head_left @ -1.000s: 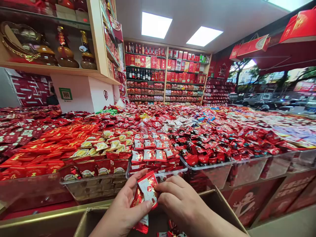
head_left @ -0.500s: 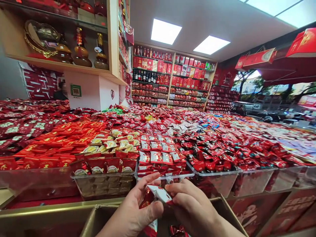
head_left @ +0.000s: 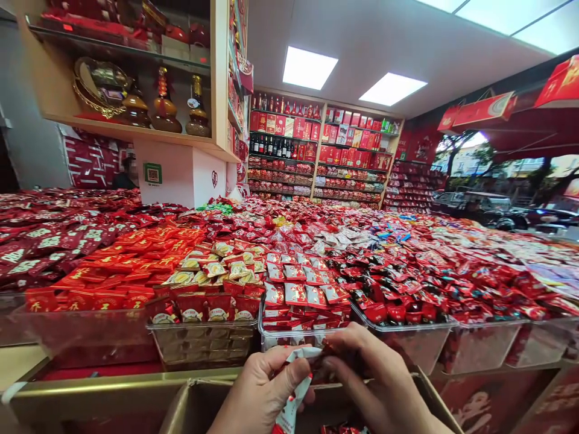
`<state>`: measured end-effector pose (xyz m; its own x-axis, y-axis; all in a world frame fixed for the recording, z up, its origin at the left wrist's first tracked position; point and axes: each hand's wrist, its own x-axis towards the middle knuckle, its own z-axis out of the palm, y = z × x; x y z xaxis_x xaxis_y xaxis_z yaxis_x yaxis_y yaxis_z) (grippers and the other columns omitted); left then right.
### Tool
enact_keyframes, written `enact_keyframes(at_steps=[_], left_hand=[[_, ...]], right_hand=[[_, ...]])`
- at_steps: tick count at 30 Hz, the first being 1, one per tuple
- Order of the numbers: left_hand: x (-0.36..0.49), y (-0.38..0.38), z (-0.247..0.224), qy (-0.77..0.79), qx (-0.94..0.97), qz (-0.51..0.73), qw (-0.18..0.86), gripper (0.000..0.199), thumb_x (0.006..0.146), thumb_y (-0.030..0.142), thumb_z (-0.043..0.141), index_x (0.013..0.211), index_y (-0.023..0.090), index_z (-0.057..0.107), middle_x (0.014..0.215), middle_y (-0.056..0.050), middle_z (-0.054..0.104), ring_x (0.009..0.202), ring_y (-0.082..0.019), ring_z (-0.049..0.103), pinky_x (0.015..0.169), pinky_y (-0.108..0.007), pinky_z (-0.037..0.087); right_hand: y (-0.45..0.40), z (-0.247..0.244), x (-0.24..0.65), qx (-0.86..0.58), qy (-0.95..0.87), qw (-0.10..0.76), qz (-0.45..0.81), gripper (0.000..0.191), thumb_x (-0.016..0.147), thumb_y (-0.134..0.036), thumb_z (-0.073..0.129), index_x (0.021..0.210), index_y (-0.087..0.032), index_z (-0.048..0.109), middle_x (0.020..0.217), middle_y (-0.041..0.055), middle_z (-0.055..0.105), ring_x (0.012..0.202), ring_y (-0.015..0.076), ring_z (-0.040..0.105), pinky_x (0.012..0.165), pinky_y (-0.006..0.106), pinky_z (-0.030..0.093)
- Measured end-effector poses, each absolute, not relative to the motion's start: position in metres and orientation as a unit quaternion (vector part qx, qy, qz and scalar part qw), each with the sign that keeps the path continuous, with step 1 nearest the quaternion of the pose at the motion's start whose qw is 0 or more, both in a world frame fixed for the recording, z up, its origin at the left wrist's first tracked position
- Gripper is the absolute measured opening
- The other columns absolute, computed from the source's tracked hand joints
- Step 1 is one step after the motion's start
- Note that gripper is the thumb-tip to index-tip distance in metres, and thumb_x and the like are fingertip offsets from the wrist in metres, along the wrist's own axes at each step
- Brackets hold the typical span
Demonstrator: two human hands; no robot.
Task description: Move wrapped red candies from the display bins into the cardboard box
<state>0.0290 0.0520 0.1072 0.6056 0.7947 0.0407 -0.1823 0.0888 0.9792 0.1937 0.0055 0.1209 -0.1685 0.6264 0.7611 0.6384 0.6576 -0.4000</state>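
My left hand (head_left: 265, 386) is closed round a small white-and-red wrapped packet (head_left: 289, 410), its thumb pressed on the wrapper. The packet's upper white end points toward my right hand (head_left: 377, 377). The fingers of my right hand are bent together beside that end, with something dark red and blurred at their tips. Below both hands is a brown cardboard box (head_left: 185, 410), with a few shiny red packets (head_left: 344, 429) visible inside. Just beyond the hands stands a clear plastic bin (head_left: 271, 340) filled with rows of similar white-and-red packets (head_left: 296, 293).
More clear bins (head_left: 407, 346) of red packets line the counter on both sides. A gold-edged ledge (head_left: 136, 380) runs at the front left. A wooden shelf (head_left: 149, 129) with gourd bottles overhangs the left side. Stocked shelves (head_left: 312, 144) stand at the back.
The view has shifted slightly, so the scene sits further right and lower. My right fingers have moved up from the packet's side to its end. The packet now stands more upright in my left hand.
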Motion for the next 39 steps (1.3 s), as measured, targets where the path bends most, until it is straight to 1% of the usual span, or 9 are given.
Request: enact_keyframes(at_steps=[8, 12, 14, 16, 20, 26, 30, 36, 39], left_hand=[[0.028, 0.051, 0.115, 0.302, 0.464, 0.415, 0.722, 0.04, 0.066, 0.05, 0.06, 0.084, 0.014, 0.064, 0.062, -0.001, 0.063, 0.051, -0.013, 0.059, 0.046, -0.02, 0.041], [0.028, 0.053, 0.12, 0.331, 0.424, 0.445, 0.716, 0.033, 0.068, 0.041, 0.062, 0.09, 0.017, 0.059, 0.067, -0.001, 0.066, 0.053, -0.014, 0.062, 0.047, -0.02, 0.044], [0.03, 0.055, 0.117, 0.336, 0.436, 0.441, 0.708, 0.028, 0.068, 0.037, 0.063, 0.086, 0.016, 0.059, 0.064, 0.0, 0.065, 0.052, -0.013, 0.062, 0.046, -0.019, 0.043], [0.031, 0.057, 0.111, 0.345, 0.454, 0.438, 0.694, 0.028, 0.066, 0.037, 0.063, 0.084, 0.015, 0.059, 0.066, 0.0, 0.065, 0.051, -0.012, 0.062, 0.046, -0.019, 0.043], [0.031, 0.061, 0.103, 0.36, 0.486, 0.425, 0.674, 0.032, 0.065, 0.039, 0.063, 0.086, 0.014, 0.058, 0.074, -0.003, 0.065, 0.053, -0.013, 0.062, 0.048, -0.021, 0.043], [0.028, 0.062, 0.102, 0.348, 0.505, 0.414, 0.673, 0.036, 0.063, 0.042, 0.064, 0.085, 0.015, 0.058, 0.064, 0.001, 0.058, 0.054, -0.014, 0.06, 0.048, -0.023, 0.041], [0.029, 0.062, 0.102, 0.348, 0.519, 0.4, 0.671, 0.032, 0.064, 0.04, 0.064, 0.083, 0.015, 0.058, 0.063, 0.002, 0.057, 0.055, -0.014, 0.06, 0.048, -0.022, 0.039], [0.029, 0.06, 0.106, 0.358, 0.529, 0.395, 0.66, 0.027, 0.066, 0.035, 0.062, 0.083, 0.015, 0.059, 0.066, 0.0, 0.059, 0.055, -0.014, 0.061, 0.047, -0.021, 0.037], [0.029, 0.06, 0.107, 0.364, 0.53, 0.395, 0.657, 0.023, 0.066, 0.032, 0.061, 0.082, 0.015, 0.059, 0.068, 0.0, 0.059, 0.054, -0.013, 0.061, 0.047, -0.02, 0.036]], right_hand=[[0.012, 0.161, 0.194, -0.384, -0.803, 0.457, 0.006, 0.007, 0.079, -0.012, 0.048, 0.076, -0.017, 0.051, 0.068, 0.0005, 0.051, 0.061, 0.0094, 0.049, 0.053, 0.021, 0.04], [0.056, 0.188, 0.199, -0.411, -0.787, 0.457, -0.049, 0.009, 0.081, -0.024, 0.05, 0.076, -0.017, 0.05, 0.069, 0.0003, 0.054, 0.063, 0.0106, 0.048, 0.057, 0.023, 0.039], [0.092, 0.196, 0.197, -0.449, -0.788, 0.401, -0.129, 0.009, 0.081, -0.024, 0.048, 0.078, -0.016, 0.051, 0.074, 0.0027, 0.056, 0.068, 0.0124, 0.05, 0.062, 0.024, 0.039], [0.131, 0.199, 0.191, -0.513, -0.783, 0.29, -0.198, 0.009, 0.081, -0.019, 0.045, 0.082, -0.014, 0.053, 0.08, 0.007, 0.058, 0.075, 0.0158, 0.052, 0.066, 0.027, 0.038], [0.193, 0.196, 0.175, -0.577, -0.773, 0.172, -0.199, 0.017, 0.08, -0.012, 0.039, 0.084, -0.012, 0.055, 0.081, 0.0129, 0.061, 0.077, 0.0203, 0.055, 0.065, 0.029, 0.037], [0.232, 0.182, 0.164, -0.595, -0.782, 0.137, -0.13, 0.017, 0.074, -0.011, 0.047, 0.086, -0.013, 0.059, 0.086, 0.0132, 0.063, 0.085, 0.0233, 0.055, 0.065, 0.028, 0.039], [0.238, 0.179, 0.17, -0.605, -0.787, 0.117, -0.038, 0.013, 0.068, -0.012, 0.056, 0.079, -0.015, 0.062, 0.079, 0.0068, 0.065, 0.073, 0.0175, 0.058, 0.061, 0.024, 0.042], [0.248, 0.175, 0.179, -0.615, -0.77, 0.166, 0.036, 0.023, 0.076, -0.01, 0.051, 0.099, -0.013, 0.056, 0.097, 0.0053, 0.061, 0.084, 0.0133, 0.057, 0.069, 0.025, 0.046], [0.252, 0.172, 0.178, -0.627, -0.757, 0.178, 0.051, 0.019, 0.08, -0.02, 0.051, 0.097, -0.013, 0.055, 0.095, 0.005, 0.06, 0.083, 0.0143, 0.057, 0.071, 0.031, 0.047]])
